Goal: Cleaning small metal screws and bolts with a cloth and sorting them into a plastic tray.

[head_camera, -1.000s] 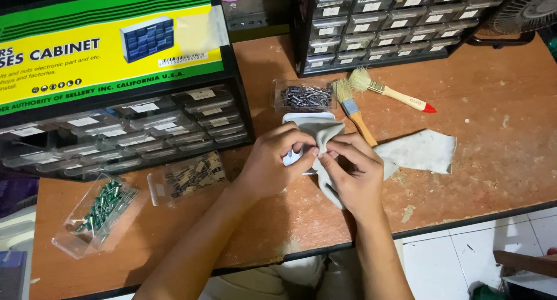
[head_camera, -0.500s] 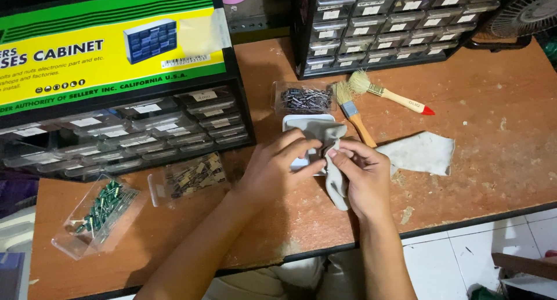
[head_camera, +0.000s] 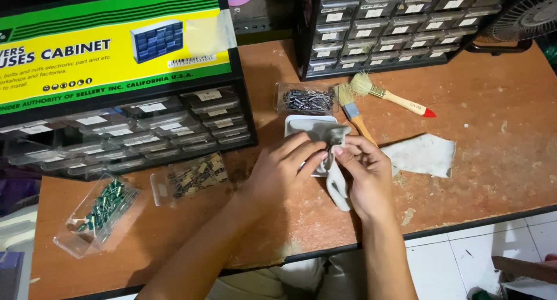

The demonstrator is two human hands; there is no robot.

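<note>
Right in front of the big drawer cabinet (head_camera: 145, 132), both hands meet on a small clear tray (head_camera: 301, 126). The left hand (head_camera: 278, 169) grips the tray's near edge. The right hand (head_camera: 365, 175) pinches a grey cloth (head_camera: 336, 181) (draped over the tray). Two brushes (head_camera: 371, 100) lie just to the right of the cabinet, w/ a tray of dark bits (head_camera: 306, 98) beside them.

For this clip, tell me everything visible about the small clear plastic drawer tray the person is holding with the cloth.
The small clear plastic drawer tray is a shallow, rectangular, translucent-white box that looks empty. It rests on the worn brown wooden tabletop, below a tray of dark components. A pale grey cloth drapes over its right edge and hangs down toward the table's front. The left hand covers its lower part and the right hand pinches the cloth beside it, so its near side is hidden.
</note>
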